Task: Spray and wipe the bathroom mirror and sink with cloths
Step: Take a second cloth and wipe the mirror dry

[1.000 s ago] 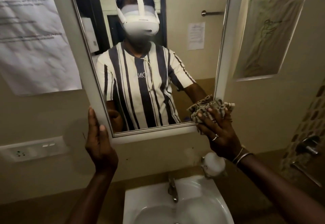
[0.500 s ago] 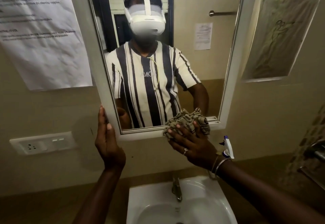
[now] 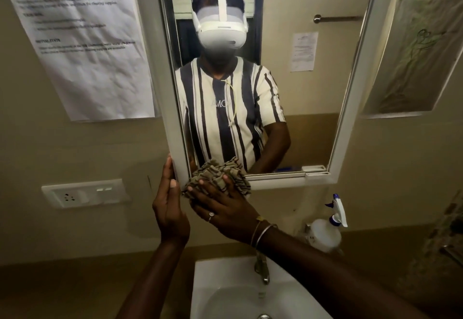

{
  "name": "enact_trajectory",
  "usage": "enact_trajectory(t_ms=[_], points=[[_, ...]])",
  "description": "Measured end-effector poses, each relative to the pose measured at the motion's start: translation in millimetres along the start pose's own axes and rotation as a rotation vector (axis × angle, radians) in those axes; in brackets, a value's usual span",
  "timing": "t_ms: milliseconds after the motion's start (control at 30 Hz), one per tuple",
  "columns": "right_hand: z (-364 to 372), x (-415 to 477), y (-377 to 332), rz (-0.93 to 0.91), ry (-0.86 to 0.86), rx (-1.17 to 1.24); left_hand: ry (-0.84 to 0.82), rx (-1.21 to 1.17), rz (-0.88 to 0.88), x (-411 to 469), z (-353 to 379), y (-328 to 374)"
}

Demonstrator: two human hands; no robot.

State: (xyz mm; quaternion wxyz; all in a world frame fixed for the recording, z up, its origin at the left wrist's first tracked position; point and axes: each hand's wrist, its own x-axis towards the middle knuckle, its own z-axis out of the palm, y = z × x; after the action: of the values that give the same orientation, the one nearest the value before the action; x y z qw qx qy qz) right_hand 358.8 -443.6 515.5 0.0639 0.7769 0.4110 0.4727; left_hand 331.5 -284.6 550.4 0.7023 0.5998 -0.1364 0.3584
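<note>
The mirror (image 3: 313, 123) is a tall rectangle of glass in a smooth white frame, fixed to the beige wall above the sink, and from my end I count one of it. One cloth (image 3: 220, 174), a crumpled wad of tan fabric with dark stripes and a ruffled edge, sits on the mirror's lower left corner, half on the glass and half on the frame. The right hand (image 3: 223, 211) lies over it with fingers (image 3: 200, 181) spread and fairly straight, pressing the wad flat against the corner. It wears one ring (image 3: 211, 216), and I see two thin metal bangles (image 3: 261, 233) on the wrist. The left hand (image 3: 170, 208) stands on edge against the outer left side of the frame, fingers straight and held together, thumb alongside, holding nothing. Below is one glossy white sink (image 3: 218, 286), square-rimmed with a round bowl, and one metal tap (image 3: 261, 268) at its back edge. One translucent plastic spray bottle (image 3: 325, 233) with a white and blue trigger head stands on the ledge to the right of the tap, well apart from both hands. One wrinkled printed paper sheet (image 3: 82, 43) hangs left of the mirror, above one white socket plate (image 3: 85, 193).
</note>
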Motion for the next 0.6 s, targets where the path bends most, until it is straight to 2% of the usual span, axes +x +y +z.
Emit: enact_trajectory(t_ms=[167, 267, 400, 500, 600], points=[[9.0, 16.6, -20.2, 0.035, -0.003, 0.095, -0.024, -0.021, -0.104, -7.9, -11.1, -10.9], [13.6, 14.8, -25.6, -0.015, -0.024, 0.119, 0.001, -0.038, -0.183, -12.3, -20.4, -21.3], [19.9, 4.1, -23.7, -0.102, -0.023, 0.141, 0.054, -0.146, -0.461, -16.6, -29.0, -33.0], [25.6, -10.4, -24.9, -0.135, -0.034, 0.141, -0.025, -0.157, -0.637, -22.5, -33.0, -31.0], [27.9, -30.3, -33.1, -0.088, -0.041, 0.189, -0.139, -0.106, -0.692, -36.1, -38.8, -31.2]])
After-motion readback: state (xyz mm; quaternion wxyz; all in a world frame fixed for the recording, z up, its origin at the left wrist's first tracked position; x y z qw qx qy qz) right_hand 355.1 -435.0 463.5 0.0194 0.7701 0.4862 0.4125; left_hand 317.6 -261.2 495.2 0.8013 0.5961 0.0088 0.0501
